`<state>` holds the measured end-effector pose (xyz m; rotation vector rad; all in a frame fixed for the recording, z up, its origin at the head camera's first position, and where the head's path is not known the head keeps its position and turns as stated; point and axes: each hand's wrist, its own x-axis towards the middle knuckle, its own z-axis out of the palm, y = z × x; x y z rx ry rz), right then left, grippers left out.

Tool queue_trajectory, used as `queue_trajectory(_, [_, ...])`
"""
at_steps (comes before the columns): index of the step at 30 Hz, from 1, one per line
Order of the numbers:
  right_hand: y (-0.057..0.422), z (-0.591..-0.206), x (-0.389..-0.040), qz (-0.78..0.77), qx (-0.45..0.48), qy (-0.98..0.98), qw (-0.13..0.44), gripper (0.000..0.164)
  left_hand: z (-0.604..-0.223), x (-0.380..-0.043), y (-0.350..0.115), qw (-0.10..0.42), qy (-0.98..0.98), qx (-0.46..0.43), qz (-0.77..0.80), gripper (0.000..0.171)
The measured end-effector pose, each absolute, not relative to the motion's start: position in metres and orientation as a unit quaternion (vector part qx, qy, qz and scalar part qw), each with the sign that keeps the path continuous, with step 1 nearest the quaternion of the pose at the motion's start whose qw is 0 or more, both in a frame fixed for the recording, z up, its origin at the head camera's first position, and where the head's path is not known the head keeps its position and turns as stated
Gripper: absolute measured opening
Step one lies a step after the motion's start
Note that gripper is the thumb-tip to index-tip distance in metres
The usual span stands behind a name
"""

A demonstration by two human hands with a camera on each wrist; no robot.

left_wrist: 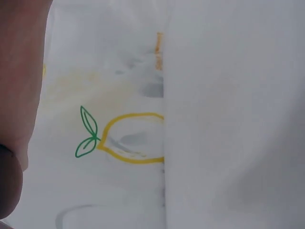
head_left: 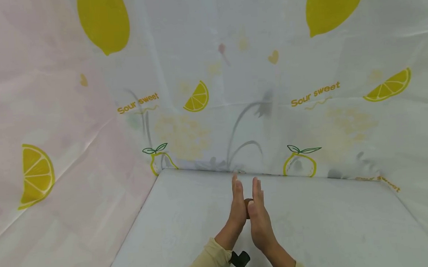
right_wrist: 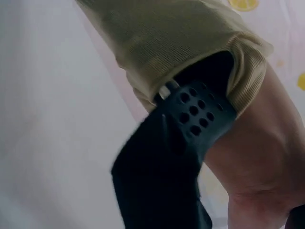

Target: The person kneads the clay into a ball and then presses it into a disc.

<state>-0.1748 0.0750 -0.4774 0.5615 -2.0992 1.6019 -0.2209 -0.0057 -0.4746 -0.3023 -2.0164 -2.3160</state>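
Note:
Both hands are raised over the white table, palms facing each other and fingers pointing forward. Between the palms sits a small brown rounded piece (head_left: 247,209), partly covered by the right thumb; its material is unclear. My left hand (head_left: 237,205) presses it from the left with straight fingers. On the other side, my right hand (head_left: 260,222) lies against it, its fingers also straight. At the lower left of the left wrist view a brown rounded shape (left_wrist: 8,183) shows beside part of a hand (left_wrist: 19,81). The right wrist view mostly catches the other forearm's sleeve (right_wrist: 167,38).
A black camera mount (head_left: 240,259) is strapped at the left wrist. Beneath the hands lies the white tabletop (head_left: 186,217). Behind it and on both sides hangs a curtain (head_left: 214,141) printed with lemons.

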Motion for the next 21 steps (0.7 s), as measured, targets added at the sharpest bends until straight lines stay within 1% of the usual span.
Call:
queue_trajectory(3, [0.077, -0.473, -0.178, 0.562, 0.209, -0.762, 0.244, 0.055, -0.476, -0.216, -0.004, 0.007, -0.659, -0.111, -0.744, 0.068])
queue_trajectory(5, [0.080, -0.470, -0.181, 0.567, 0.211, -0.758, 0.244, 0.055, -0.476, -0.212, -0.003, 0.002, -0.664, -0.124, -0.738, 0.068])
queue_trajectory(8, [0.085, -0.466, -0.187, 0.590, 0.206, -0.747, 0.226, 0.054, -0.478, -0.207, -0.001, -0.008, -0.669, -0.148, -0.729, 0.068])
queue_trajectory(16, [0.105, -0.465, -0.204, 0.694, 0.161, -0.689, 0.132, 0.059, -0.474, -0.200, -0.001, -0.058, -0.657, -0.249, -0.709, 0.068])
queue_trajectory(18, [0.108, -0.466, -0.207, 0.703, 0.147, -0.685, 0.121, 0.060, -0.472, -0.200, -0.004, -0.063, -0.649, -0.274, -0.707, 0.069])
queue_trajectory(21, [0.108, -0.469, -0.209, 0.696, 0.136, -0.696, 0.116, 0.061, -0.468, -0.201, -0.007, -0.053, -0.639, -0.296, -0.708, 0.072])
